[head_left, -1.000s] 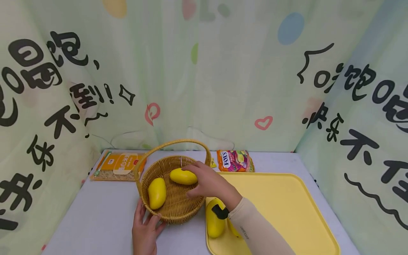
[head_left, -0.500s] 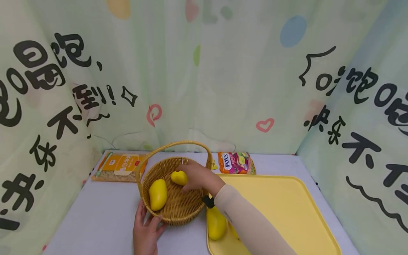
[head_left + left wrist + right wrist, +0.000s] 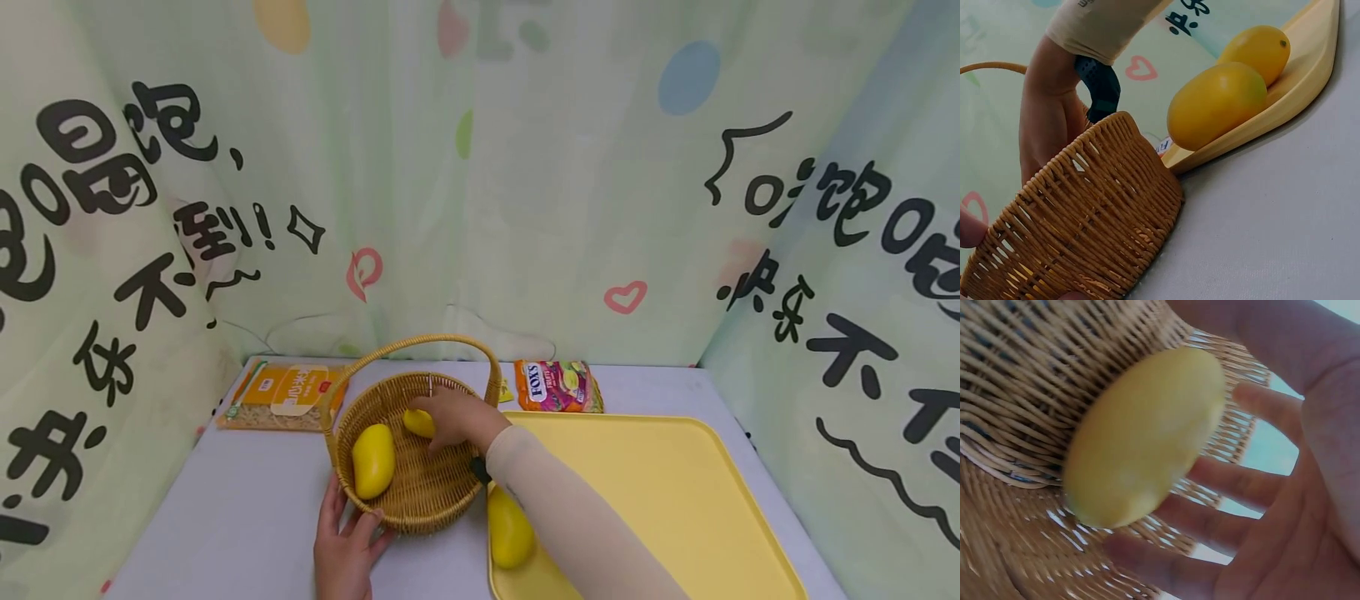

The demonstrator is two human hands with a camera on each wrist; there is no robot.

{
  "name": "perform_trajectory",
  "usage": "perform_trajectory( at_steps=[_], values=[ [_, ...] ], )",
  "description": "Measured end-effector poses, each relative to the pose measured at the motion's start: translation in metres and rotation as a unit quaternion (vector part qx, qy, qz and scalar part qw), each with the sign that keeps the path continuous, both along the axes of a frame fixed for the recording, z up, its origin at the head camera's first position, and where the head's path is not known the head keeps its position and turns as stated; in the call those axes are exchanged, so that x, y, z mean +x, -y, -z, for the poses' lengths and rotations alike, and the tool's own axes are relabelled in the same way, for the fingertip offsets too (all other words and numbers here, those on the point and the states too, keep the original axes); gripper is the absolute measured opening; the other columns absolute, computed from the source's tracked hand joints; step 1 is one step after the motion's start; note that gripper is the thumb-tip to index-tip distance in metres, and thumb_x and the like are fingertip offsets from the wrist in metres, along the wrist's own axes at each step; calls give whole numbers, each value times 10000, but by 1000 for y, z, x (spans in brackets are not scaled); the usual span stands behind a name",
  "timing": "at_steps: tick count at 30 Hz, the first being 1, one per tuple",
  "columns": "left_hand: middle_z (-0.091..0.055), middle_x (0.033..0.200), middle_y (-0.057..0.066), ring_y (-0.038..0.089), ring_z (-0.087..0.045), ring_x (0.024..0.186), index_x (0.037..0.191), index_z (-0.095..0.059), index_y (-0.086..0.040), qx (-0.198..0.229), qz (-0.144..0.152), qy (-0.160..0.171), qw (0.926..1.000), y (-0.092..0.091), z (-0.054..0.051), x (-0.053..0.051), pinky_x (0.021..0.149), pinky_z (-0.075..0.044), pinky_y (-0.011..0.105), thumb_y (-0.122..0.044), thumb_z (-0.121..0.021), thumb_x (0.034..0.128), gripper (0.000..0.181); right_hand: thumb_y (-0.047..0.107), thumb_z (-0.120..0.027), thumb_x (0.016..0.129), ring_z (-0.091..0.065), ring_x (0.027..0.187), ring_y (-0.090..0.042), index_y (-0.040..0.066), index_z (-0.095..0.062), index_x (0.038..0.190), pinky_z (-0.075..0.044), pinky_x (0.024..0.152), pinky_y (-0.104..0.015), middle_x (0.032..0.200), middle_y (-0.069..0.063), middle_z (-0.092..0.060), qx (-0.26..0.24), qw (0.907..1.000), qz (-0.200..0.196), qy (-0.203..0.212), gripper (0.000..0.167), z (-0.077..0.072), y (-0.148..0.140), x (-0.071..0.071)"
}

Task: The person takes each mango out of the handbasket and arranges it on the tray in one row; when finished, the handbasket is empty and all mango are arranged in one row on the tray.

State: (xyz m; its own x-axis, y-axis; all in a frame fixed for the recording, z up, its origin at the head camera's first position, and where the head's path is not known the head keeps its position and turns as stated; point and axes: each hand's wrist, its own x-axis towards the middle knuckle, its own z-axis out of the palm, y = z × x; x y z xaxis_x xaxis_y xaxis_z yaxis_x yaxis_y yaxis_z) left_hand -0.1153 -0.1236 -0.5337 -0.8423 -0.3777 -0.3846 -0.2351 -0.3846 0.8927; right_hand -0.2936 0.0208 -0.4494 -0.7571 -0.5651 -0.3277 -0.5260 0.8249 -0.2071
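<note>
A wicker basket (image 3: 420, 492) with a tall handle stands left of the tray, tilted in the left wrist view. My left hand (image 3: 345, 557) grips its near-left rim, thumb over the edge and fingers against the outside. Inside lie two yellow mangoes: one at the left (image 3: 372, 461), one at the back (image 3: 418, 422), partly covered by my right hand (image 3: 461, 418). The right wrist view has that hand's fingers extended along one side of the mango (image 3: 1147, 434), with the thumb apart from it. Whether the fingertips press on it is unclear.
On the right is a yellow tray (image 3: 652, 492); the left wrist view has two mangoes on it, a nearer one (image 3: 1216, 106) and one behind (image 3: 1260, 53). An orange grain bag (image 3: 281, 396) and a candy bag (image 3: 558, 386) lie along the back.
My right hand has moved left and deeper into the basket, over the back mango, covering more of it. My left hand stays on the rim. The view has shifted slightly.
</note>
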Motion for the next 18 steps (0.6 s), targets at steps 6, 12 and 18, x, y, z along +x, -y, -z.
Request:
perform_trajectory(
  at_steps=[6,12,18],
  values=[
    [-27,1793,138,466,-335,1511,1718,-47,-360,-21,16,32,10000,0,-2,1,946,-620,536,18,-604,987,994,301,-888,871,-579,1309,-247,373,-520,1551,-537,1089,-435,1562,-110,-494,81,9999,74,-9,777,5,3,2],
    [-30,1793,134,458,-343,1508,1718,-42,-358,-1,11,16,10000,0,-3,1,954,-617,532,20,-597,989,991,215,-834,924,-597,1260,-229,380,-529,1525,-546,1059,-403,1551,-100,-523,138,9999,54,7,694,2,5,5],
    [-27,1792,140,457,-335,1510,1718,-40,-354,1,26,-39,10000,0,-2,2,955,-616,531,20,-598,990,991,154,-809,935,-579,1339,-238,390,-511,1562,-542,1086,-435,1589,-104,-515,115,9998,16,136,733,2,4,11]
  ],
)
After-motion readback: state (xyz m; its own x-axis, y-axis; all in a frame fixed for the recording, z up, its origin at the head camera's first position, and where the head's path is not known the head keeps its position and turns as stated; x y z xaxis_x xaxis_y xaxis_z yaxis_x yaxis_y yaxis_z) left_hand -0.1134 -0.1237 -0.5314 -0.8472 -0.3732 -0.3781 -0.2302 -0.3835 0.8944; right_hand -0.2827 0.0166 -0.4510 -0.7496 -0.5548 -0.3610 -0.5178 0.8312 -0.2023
